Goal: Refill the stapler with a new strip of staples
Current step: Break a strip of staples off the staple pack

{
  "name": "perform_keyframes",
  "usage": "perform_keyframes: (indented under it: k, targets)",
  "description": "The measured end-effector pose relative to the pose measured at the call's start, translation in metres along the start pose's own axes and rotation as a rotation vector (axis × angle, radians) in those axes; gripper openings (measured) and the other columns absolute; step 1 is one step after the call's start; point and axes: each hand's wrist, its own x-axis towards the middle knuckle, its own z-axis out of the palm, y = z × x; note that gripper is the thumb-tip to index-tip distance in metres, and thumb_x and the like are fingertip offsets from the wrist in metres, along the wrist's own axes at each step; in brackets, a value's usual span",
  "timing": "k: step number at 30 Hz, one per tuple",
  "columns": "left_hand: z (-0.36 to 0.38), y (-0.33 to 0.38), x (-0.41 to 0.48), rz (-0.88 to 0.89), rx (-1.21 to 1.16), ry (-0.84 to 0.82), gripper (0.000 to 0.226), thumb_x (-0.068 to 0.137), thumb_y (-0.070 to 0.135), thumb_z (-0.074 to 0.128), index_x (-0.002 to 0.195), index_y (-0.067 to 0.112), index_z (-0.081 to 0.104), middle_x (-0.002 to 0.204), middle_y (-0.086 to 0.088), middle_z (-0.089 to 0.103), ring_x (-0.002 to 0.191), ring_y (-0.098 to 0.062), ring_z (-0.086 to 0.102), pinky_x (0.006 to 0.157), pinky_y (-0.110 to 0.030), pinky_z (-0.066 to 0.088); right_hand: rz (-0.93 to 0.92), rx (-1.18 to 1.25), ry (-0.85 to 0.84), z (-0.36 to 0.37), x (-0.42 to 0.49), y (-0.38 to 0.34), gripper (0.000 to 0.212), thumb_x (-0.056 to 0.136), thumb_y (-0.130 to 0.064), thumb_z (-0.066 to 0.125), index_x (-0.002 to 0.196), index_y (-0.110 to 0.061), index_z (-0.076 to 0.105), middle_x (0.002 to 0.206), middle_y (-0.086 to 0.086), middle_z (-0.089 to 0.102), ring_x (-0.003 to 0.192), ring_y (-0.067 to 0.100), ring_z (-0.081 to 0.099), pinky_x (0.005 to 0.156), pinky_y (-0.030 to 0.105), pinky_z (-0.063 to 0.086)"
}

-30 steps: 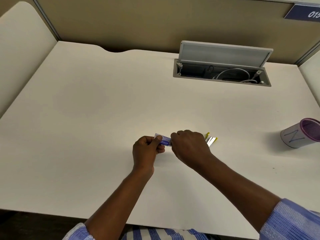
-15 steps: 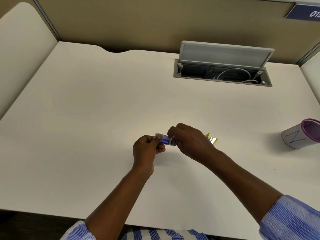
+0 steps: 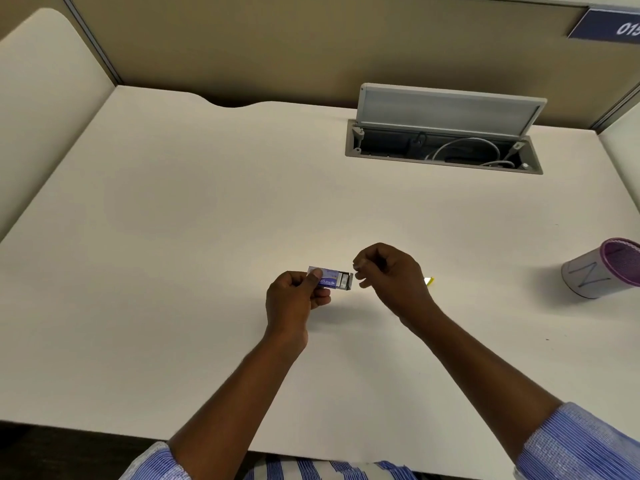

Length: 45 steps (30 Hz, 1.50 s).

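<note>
My left hand pinches a small blue staple box just above the desk, thumb on top. The box's right end is open and pale staple strips show inside. My right hand hovers just right of that open end, fingers curled, thumb and forefinger slightly apart, with nothing visible between them. Only a yellow tip of the stapler shows on the desk behind my right hand; the rest is hidden.
A purple-rimmed white cup lies on its side at the right edge. A cable hatch with its lid raised sits at the back right of the white desk. Partition walls close the back and left.
My right hand has let go of the box's end and drawn back a little to the right. The end now stands open with staples showing. More of the stapler is hidden.
</note>
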Motion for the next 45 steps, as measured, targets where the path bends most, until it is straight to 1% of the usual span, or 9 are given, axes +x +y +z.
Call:
perform_keyframes:
  k: [4,6,9,15,22,27,34,39,45]
  targets:
    - [0.002,0.000,-0.001,0.007,-0.025,-0.001,0.021,0.092,0.014,0.073,0.101,0.000,0.061,0.083,-0.019,0.075,0.058,-0.022,0.071,0.070,-0.038,0.063,0.200,0.243,-0.006,-0.003,-0.003,0.009,0.015,0.091,-0.015,0.072,0.089,-0.001,0.067,0.078,0.010,0.068,0.065,0.015,0.066,0.060,0.029,0.055]
    - [0.003,0.000,-0.002,0.009,-0.046,0.007,0.021,0.091,0.013,0.074,0.103,0.003,0.059,0.082,-0.020,0.075,0.056,-0.023,0.070,0.070,-0.039,0.063,0.294,0.345,-0.065,-0.002,-0.007,0.014,0.004,0.094,-0.005,0.066,0.096,-0.002,0.066,0.083,0.013,0.066,0.065,0.016,0.065,0.058,0.027,0.055]
    - [0.004,-0.001,-0.003,0.025,-0.067,0.005,0.021,0.090,0.011,0.074,0.105,0.005,0.059,0.081,-0.019,0.075,0.055,-0.022,0.070,0.064,-0.035,0.063,0.395,0.473,-0.138,-0.001,-0.013,0.018,0.013,0.096,0.002,0.056,0.099,-0.004,0.067,0.083,0.012,0.065,0.069,0.020,0.065,0.061,0.027,0.057]
    - [0.008,-0.003,-0.006,0.056,-0.024,-0.005,0.020,0.089,0.015,0.076,0.101,0.011,0.061,0.079,-0.014,0.078,0.060,-0.022,0.074,0.061,-0.030,0.062,0.388,0.428,-0.140,0.005,-0.016,0.017,0.010,0.094,-0.011,0.068,0.097,-0.002,0.069,0.080,0.008,0.070,0.072,0.021,0.068,0.067,0.029,0.059]
    - [0.009,-0.004,-0.009,0.121,0.019,-0.030,0.022,0.090,0.016,0.076,0.103,0.012,0.059,0.080,-0.015,0.077,0.060,-0.020,0.074,0.056,-0.023,0.058,0.410,0.396,-0.086,0.007,-0.016,0.014,0.018,0.094,-0.012,0.070,0.101,0.004,0.066,0.080,0.011,0.069,0.069,0.020,0.067,0.063,0.029,0.058]
    - [0.010,-0.007,-0.011,0.154,0.055,-0.054,0.020,0.091,0.019,0.075,0.104,0.018,0.061,0.076,-0.009,0.077,0.064,-0.022,0.076,0.058,-0.024,0.059,0.418,0.388,-0.099,0.010,-0.015,0.010,0.013,0.093,-0.013,0.070,0.097,-0.001,0.066,0.081,0.013,0.069,0.069,0.019,0.067,0.063,0.028,0.057]
    - [0.009,-0.007,-0.009,0.160,0.059,-0.066,0.016,0.094,0.020,0.071,0.106,0.017,0.062,0.079,-0.009,0.078,0.066,-0.024,0.076,0.064,-0.030,0.062,0.461,0.498,-0.188,0.006,-0.016,0.004,0.013,0.091,-0.015,0.073,0.090,-0.004,0.065,0.070,0.007,0.068,0.062,0.014,0.066,0.059,0.024,0.056]
    - [0.008,-0.006,-0.009,0.143,0.009,-0.138,0.010,0.096,0.015,0.067,0.105,0.015,0.062,0.080,-0.010,0.078,0.066,-0.025,0.074,0.071,-0.039,0.063,0.563,0.643,-0.282,0.003,-0.016,0.003,0.020,0.091,-0.019,0.072,0.077,-0.009,0.061,0.065,0.004,0.064,0.057,0.012,0.061,0.053,0.020,0.053]
    - [0.004,-0.007,-0.006,0.108,0.002,-0.175,0.012,0.097,0.017,0.067,0.108,0.013,0.063,0.080,-0.009,0.079,0.068,-0.026,0.075,0.077,-0.042,0.064,0.590,0.630,-0.313,0.007,-0.018,0.003,0.030,0.070,-0.033,0.080,0.080,-0.010,0.063,0.069,0.002,0.063,0.059,0.011,0.057,0.054,0.020,0.051]
